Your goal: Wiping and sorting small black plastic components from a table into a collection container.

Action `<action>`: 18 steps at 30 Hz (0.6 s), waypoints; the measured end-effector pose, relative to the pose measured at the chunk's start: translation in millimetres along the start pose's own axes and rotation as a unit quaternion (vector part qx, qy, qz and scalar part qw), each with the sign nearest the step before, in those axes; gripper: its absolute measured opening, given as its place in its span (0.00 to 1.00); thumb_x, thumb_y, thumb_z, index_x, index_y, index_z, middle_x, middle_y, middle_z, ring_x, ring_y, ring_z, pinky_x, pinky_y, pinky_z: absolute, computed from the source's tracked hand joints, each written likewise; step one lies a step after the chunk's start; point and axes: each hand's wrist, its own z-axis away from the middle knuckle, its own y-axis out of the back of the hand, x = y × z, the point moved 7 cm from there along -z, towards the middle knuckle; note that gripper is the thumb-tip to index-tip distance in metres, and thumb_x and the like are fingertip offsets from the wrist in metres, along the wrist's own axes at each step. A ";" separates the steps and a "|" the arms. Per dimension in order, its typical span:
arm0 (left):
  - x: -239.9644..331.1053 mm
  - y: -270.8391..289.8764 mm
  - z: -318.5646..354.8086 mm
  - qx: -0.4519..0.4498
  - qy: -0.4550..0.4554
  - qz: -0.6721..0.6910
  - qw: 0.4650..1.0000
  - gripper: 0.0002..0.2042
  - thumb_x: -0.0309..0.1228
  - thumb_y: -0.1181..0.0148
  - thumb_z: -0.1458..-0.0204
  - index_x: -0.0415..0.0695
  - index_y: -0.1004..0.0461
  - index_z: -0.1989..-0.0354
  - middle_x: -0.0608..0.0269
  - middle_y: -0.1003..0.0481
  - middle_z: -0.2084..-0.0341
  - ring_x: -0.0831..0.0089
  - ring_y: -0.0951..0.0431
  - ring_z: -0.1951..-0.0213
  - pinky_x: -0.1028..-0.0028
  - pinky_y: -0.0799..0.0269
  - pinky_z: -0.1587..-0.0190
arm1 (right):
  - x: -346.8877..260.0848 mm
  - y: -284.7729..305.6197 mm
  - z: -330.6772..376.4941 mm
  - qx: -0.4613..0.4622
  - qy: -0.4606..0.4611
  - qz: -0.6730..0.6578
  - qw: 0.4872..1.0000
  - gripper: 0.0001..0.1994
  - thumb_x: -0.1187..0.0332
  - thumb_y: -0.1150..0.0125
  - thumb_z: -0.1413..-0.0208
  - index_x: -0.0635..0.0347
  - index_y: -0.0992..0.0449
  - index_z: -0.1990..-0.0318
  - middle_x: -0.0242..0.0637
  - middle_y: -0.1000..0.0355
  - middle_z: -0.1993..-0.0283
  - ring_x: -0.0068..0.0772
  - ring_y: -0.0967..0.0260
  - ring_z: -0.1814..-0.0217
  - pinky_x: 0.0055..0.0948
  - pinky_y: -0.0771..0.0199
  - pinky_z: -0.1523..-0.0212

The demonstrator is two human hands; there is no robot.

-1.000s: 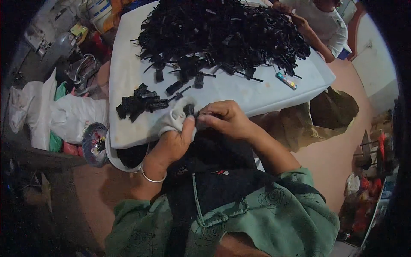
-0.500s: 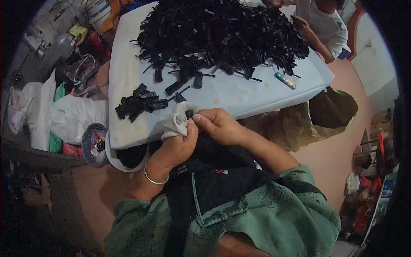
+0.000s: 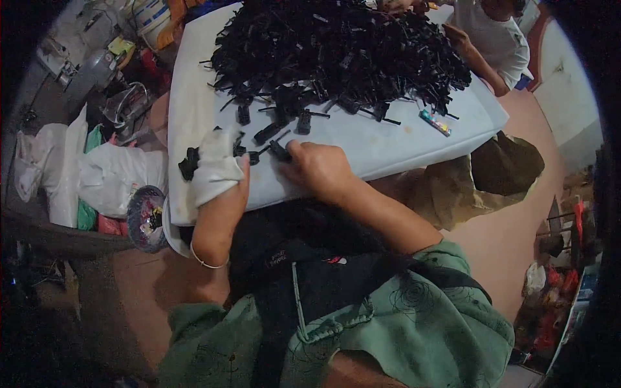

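My left hand (image 3: 220, 171), in a whitish partial glove or cloth wrap, is over the small pile of black plastic parts (image 3: 189, 163) at the table's near left. Its fingers are smeared by motion, so their grip cannot be made out. My right hand (image 3: 320, 169) has its fingers bent on a black plastic part with a thin rod (image 3: 279, 151) near the table's front edge. More loose parts, such as a block with a rod (image 3: 303, 121), lie just beyond it. Behind them rises a large heap of similar black parts (image 3: 343, 58).
The white padded tabletop (image 3: 381, 145) also bears a small colourful packet (image 3: 435, 121). Across it sits a person in a white shirt (image 3: 495, 45). A brown sack (image 3: 453, 187) stands right of me; a mesh basket (image 3: 146, 218) and white bags (image 3: 119, 178) are at left.
My hands have parted from where they met at the table's front edge. The left moved left over the small pile; the right moved slightly forward onto a loose black part.
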 end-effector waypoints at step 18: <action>26.6 -74.7 34.4 -0.214 0.263 0.591 0.732 0.07 0.27 0.51 0.49 0.41 0.33 0.61 0.68 0.29 0.75 0.88 0.35 0.82 0.86 0.40 0.84 | -24.3 67.6 32.4 0.069 0.147 -0.316 0.935 0.11 0.71 0.41 0.57 0.61 0.30 0.63 0.38 0.34 0.77 0.36 0.35 0.79 0.28 0.35 0.79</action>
